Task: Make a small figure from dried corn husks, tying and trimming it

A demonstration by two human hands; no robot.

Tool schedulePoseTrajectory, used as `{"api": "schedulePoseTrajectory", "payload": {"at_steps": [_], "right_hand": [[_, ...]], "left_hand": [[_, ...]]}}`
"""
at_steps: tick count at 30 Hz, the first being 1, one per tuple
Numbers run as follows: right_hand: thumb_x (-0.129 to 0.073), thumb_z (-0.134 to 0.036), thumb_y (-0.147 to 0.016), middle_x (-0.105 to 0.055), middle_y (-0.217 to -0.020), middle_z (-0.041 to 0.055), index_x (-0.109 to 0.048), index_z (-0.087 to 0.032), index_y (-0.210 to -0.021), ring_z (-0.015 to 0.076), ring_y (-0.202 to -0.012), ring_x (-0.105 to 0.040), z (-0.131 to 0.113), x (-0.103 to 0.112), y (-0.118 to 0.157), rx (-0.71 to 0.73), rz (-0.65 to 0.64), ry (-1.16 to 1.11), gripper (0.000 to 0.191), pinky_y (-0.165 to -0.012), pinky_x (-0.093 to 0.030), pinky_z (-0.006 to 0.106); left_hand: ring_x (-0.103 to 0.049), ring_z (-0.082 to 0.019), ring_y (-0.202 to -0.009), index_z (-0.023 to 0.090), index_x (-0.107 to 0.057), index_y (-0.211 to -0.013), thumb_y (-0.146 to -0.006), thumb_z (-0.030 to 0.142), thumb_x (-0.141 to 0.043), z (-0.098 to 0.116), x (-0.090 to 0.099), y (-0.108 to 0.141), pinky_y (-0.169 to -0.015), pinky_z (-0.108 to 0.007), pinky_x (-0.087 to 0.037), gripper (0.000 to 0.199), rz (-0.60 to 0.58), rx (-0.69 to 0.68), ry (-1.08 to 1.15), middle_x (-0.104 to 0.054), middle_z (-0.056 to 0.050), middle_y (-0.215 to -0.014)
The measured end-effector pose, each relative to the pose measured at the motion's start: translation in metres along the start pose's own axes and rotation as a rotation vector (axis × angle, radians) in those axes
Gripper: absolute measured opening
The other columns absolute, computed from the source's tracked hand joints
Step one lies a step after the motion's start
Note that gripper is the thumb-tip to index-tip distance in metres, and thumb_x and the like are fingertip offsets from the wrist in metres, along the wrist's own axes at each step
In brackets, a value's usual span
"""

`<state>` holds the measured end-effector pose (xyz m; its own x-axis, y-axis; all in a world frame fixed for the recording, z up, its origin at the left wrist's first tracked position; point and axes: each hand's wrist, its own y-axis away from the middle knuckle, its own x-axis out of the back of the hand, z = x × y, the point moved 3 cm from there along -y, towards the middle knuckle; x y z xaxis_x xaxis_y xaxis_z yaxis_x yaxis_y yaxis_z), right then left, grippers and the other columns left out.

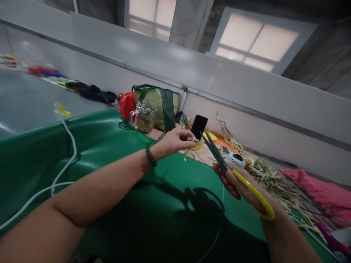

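My left hand (177,140), with a green bead bracelet on the wrist, pinches a short pale tan piece (193,140) between thumb and fingers. The piece looks like rolled dried husk or straw; I cannot make out which. In my right hand (229,178) is a pair of scissors (218,155) with yellow and red handles. Its blades point up and left toward the pinched piece, slightly parted and apart from it. A thin white thread (222,208) hangs below my right hand over the green sheet (175,219). Part of the right fingers is hidden behind the scissors.
Behind my hands stand a glass mug (145,117), a green bag (168,104) and a black phone (199,125). Dried plant strands (270,177) lie at right beside pink cloth (315,191). A white cord (71,149) crosses the sheet at left.
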<state>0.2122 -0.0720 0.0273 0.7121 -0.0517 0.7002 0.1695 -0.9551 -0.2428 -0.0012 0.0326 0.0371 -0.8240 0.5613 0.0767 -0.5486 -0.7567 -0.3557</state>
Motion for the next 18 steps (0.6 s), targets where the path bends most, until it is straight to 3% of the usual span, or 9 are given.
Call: {"api": "schedulePoseTrajectory", "payload": {"at_steps": [2,6,12,18], "right_hand": [[-0.048,-0.061,-0.086,-0.054,-0.064,0.0003,-0.067,-0.02,-0.102,0.0121,-0.047,-0.049,-0.0012,-0.0052,0.0019,0.022,-0.077,0.045,0.048,-0.043,-0.046,0.024],[-0.048,-0.063,-0.086,-0.058,-0.069,0.0028,-0.068,-0.019,-0.1,0.0142,-0.055,-0.054,-0.0004,-0.0061,0.0032,0.031,-0.107,0.104,0.05,-0.049,-0.05,0.025],[-0.045,-0.067,-0.085,-0.048,-0.06,-0.001,-0.067,-0.018,-0.099,0.0098,-0.043,-0.042,-0.0006,-0.0037,0.0049,-0.024,-0.151,0.036,0.056,-0.036,-0.037,0.021],[-0.048,-0.067,-0.084,-0.04,-0.051,-0.0041,-0.067,-0.019,-0.094,0.0088,-0.038,-0.037,-0.0053,-0.0027,0.0061,-0.034,-0.145,0.014,0.053,-0.034,-0.034,0.02]], "left_hand": [[-0.04,-0.005,-0.052,0.012,-0.06,-0.071,-0.07,0.019,-0.064,0.003,0.0008,0.0005,-0.051,-0.019,-0.031,0.008,0.018,-0.007,0.017,-0.047,0.004,-0.057],[-0.041,-0.006,-0.053,0.012,-0.06,-0.071,-0.069,0.018,-0.064,0.0061,0.0034,0.001,-0.051,-0.019,-0.03,0.008,0.046,-0.012,0.019,-0.047,0.004,-0.057],[-0.04,-0.006,-0.049,0.013,-0.058,-0.071,-0.068,0.018,-0.062,0.0065,0.008,0.0007,-0.046,-0.019,-0.027,0.007,0.071,-0.006,0.019,-0.046,0.004,-0.054],[-0.04,-0.005,-0.048,0.014,-0.054,-0.067,-0.068,0.016,-0.061,0.0105,0.0088,0.003,-0.046,-0.019,-0.029,0.007,0.106,0.032,0.027,-0.048,0.004,-0.056]]}}
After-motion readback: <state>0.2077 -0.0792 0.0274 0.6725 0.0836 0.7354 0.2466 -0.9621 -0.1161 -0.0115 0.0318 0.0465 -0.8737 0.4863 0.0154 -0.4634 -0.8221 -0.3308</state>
